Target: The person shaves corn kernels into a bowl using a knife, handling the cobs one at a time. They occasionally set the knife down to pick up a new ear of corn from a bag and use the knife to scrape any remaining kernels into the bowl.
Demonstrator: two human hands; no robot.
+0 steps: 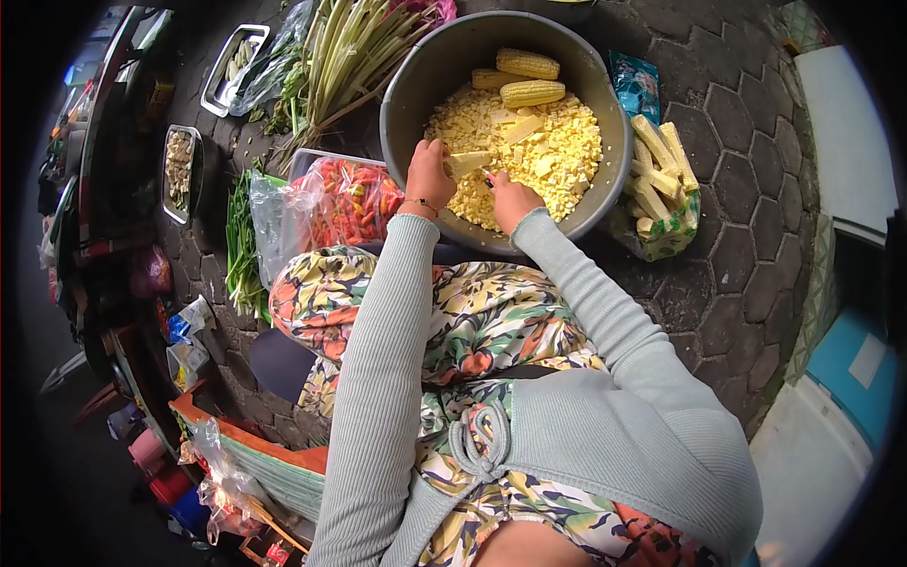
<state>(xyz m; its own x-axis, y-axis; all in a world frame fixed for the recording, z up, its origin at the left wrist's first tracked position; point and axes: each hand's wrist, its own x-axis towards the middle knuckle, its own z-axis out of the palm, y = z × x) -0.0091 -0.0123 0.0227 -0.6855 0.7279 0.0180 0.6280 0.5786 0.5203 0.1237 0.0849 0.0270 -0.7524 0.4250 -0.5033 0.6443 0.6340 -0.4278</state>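
Note:
A large grey basin (pixel 616 142) holds a heap of cut corn kernels (pixel 557 142) and several whole cobs (pixel 532 93) at its far side. My left hand (pixel 430 175), at the basin's left rim, is closed on a corn cob (pixel 468 163) that points right over the kernels. Just to the right, my right hand (pixel 513 200) is closed on a knife, of which only a small dark part (pixel 488 180) shows near the cob's end. Most of the knife is hidden by the fingers.
Stripped cobs (pixel 661 180) fill a green bag (pixel 673 231) right of the basin. On the left are red chillies (pixel 350 198) in a plastic tub, green onions (pixel 242 246), long green stalks (pixel 354 57) and two metal trays (pixel 196 170). A blue packet (pixel 635 85) touches the basin's right side.

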